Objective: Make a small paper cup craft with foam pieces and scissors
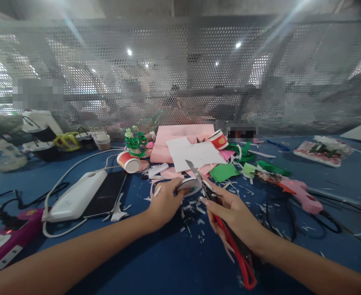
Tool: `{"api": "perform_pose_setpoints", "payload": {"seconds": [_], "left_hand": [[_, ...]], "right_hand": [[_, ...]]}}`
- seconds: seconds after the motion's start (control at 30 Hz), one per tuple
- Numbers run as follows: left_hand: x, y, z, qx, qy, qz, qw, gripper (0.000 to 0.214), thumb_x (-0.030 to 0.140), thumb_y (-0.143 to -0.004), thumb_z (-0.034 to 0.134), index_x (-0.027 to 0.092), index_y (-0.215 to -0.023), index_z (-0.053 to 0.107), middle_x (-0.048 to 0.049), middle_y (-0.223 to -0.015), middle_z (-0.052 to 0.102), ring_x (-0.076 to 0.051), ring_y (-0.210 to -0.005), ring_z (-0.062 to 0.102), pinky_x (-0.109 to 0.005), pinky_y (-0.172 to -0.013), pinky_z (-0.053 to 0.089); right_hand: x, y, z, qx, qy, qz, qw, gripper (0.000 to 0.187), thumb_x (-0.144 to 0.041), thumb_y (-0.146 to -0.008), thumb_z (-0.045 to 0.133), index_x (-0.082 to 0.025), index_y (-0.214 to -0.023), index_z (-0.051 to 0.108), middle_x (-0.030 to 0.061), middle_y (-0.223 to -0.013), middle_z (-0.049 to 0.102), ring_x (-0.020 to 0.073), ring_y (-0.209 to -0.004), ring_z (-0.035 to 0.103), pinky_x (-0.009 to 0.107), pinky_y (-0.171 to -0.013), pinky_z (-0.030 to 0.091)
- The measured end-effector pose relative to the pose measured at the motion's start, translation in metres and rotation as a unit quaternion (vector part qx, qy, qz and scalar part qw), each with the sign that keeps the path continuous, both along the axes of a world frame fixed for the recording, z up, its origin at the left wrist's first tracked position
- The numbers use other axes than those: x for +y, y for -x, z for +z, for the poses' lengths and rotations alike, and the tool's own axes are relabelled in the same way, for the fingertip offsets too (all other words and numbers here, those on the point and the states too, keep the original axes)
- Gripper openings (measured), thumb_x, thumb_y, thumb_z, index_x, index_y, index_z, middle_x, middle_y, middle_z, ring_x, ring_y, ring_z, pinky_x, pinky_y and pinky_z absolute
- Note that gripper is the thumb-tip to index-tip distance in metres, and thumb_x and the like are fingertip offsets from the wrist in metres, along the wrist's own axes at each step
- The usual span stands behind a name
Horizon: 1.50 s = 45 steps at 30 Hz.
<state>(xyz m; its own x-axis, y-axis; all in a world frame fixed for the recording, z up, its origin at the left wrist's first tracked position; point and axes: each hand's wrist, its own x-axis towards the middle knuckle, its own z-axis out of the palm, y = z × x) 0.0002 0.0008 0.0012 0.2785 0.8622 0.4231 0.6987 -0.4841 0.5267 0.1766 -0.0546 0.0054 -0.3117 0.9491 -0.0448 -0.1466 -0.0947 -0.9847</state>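
Observation:
My left hand (164, 203) is closed on a small round whitish piece with a dark edge (190, 183), like a cut ring or cup base; its exact kind is unclear. In my right hand (237, 214) are red-handled scissors (236, 248), their blades pointing up and away, right beside the round piece. Whether the blades touch it I cannot tell. Small white paper scraps (195, 211) lie scattered beneath both hands. Just beyond them are a white paper sheet (195, 153) and a green paper piece (224, 172).
Red paper cups (129, 162) lie on the blue table. A pink glue gun (303, 196) with its cable is at right. On the left are a white power bank (77, 196), a black phone (106, 194) and a purple power strip (12, 239). A perforated metal screen (180, 73) stands behind.

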Motion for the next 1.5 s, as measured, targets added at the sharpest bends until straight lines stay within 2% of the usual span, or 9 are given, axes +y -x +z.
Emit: {"api": "perform_pose_setpoints", "payload": {"seconds": [0.2, 0.4, 0.57, 0.7, 0.8, 0.9, 1.03, 1.37, 1.5], "left_hand": [[0.0012, 0.001, -0.0007, -0.04, 0.04, -0.007, 0.998, 0.012, 0.019, -0.08, 0.053, 0.019, -0.084, 0.065, 0.0027, -0.075, 0.068, -0.014, -0.072, 0.06, -0.024, -0.067, 0.042], [0.0052, 0.0022, -0.0063, -0.107, 0.104, -0.014, 0.989, 0.015, 0.028, -0.082, 0.052, 0.019, -0.089, 0.061, 0.0032, -0.075, 0.066, -0.013, -0.062, 0.059, -0.024, -0.058, 0.044], [0.0016, 0.0021, -0.0017, -0.047, 0.055, -0.02, 0.997, 0.014, 0.02, -0.081, 0.051, 0.02, -0.087, 0.064, 0.0018, -0.078, 0.068, -0.014, -0.071, 0.06, -0.024, -0.066, 0.043], [-0.0016, 0.001, 0.0, 0.007, -0.006, -0.064, 0.998, 0.017, 0.017, -0.082, 0.049, 0.02, -0.082, 0.065, 0.001, -0.075, 0.067, -0.014, -0.07, 0.058, -0.025, -0.068, 0.041], [-0.0012, 0.0007, -0.0005, -0.004, 0.003, -0.046, 0.999, 0.015, 0.016, -0.081, 0.049, 0.019, -0.08, 0.064, 0.0012, -0.072, 0.066, -0.014, -0.068, 0.058, -0.025, -0.066, 0.041], [0.0006, 0.0012, -0.0014, -0.046, 0.051, -0.013, 0.998, 0.013, 0.021, -0.081, 0.051, 0.019, -0.083, 0.063, 0.002, -0.071, 0.065, -0.013, -0.065, 0.058, -0.024, -0.063, 0.042], [0.0027, 0.0023, -0.0039, -0.099, 0.1, -0.021, 0.99, 0.014, 0.027, -0.081, 0.051, 0.019, -0.084, 0.062, 0.0031, -0.069, 0.062, -0.013, -0.061, 0.056, -0.022, -0.056, 0.044], [0.0038, 0.0034, -0.0048, -0.119, 0.104, -0.04, 0.987, 0.013, 0.024, -0.082, 0.05, 0.019, -0.087, 0.061, 0.0032, -0.072, 0.062, -0.012, -0.062, 0.056, -0.023, -0.059, 0.047], [0.0015, 0.0024, -0.0017, -0.067, 0.056, -0.027, 0.996, 0.01, 0.021, -0.081, 0.053, 0.019, -0.083, 0.063, 0.0029, -0.075, 0.065, -0.013, -0.069, 0.058, -0.023, -0.066, 0.044]], "right_hand": [[-0.0014, 0.0003, 0.0019, 0.003, 0.01, -0.006, 1.0, 0.074, -0.03, -0.086, 0.055, -0.03, -0.149, 0.014, -0.0074, -0.05, 0.054, 0.0076, -0.027, 0.043, 0.017, -0.024, 0.041], [0.0004, -0.0017, 0.0008, 0.009, 0.026, 0.0, 1.0, 0.075, -0.032, -0.086, 0.056, -0.029, -0.148, 0.015, -0.0078, -0.048, 0.053, 0.0084, -0.026, 0.043, 0.017, -0.023, 0.04], [-0.0005, -0.0011, 0.0046, 0.015, 0.036, -0.003, 0.999, 0.074, -0.031, -0.085, 0.057, -0.027, -0.148, 0.018, -0.0078, -0.048, 0.053, 0.0072, -0.026, 0.041, 0.015, -0.023, 0.038], [-0.0011, -0.0003, 0.0035, 0.017, 0.027, 0.012, 0.999, 0.073, -0.031, -0.085, 0.056, -0.028, -0.147, 0.019, -0.0072, -0.05, 0.054, 0.0069, -0.027, 0.042, 0.015, -0.024, 0.039], [-0.0007, -0.0001, 0.0023, 0.018, 0.025, 0.008, 0.999, 0.073, -0.031, -0.086, 0.056, -0.029, -0.148, 0.017, -0.0074, -0.049, 0.054, 0.0071, -0.027, 0.042, 0.016, -0.024, 0.04], [-0.0004, -0.0004, 0.0019, 0.014, 0.025, 0.001, 1.0, 0.075, -0.032, -0.086, 0.056, -0.028, -0.148, 0.015, -0.0078, -0.047, 0.053, 0.0076, -0.026, 0.041, 0.017, -0.024, 0.04], [0.0001, -0.0003, 0.0017, 0.013, 0.024, -0.009, 1.0, 0.077, -0.034, -0.084, 0.057, -0.026, -0.149, 0.015, -0.0075, -0.049, 0.053, 0.0082, -0.026, 0.042, 0.017, -0.023, 0.04], [-0.0006, -0.0002, 0.0047, 0.004, 0.028, -0.014, 1.0, 0.078, -0.035, -0.082, 0.058, -0.026, -0.148, 0.018, -0.0082, -0.048, 0.052, 0.0079, -0.027, 0.04, 0.017, -0.024, 0.039], [-0.0007, -0.0008, 0.0039, 0.001, 0.03, -0.01, 0.999, 0.077, -0.035, -0.083, 0.058, -0.027, -0.148, 0.018, -0.0082, -0.049, 0.052, 0.008, -0.027, 0.041, 0.018, -0.025, 0.04]]}}
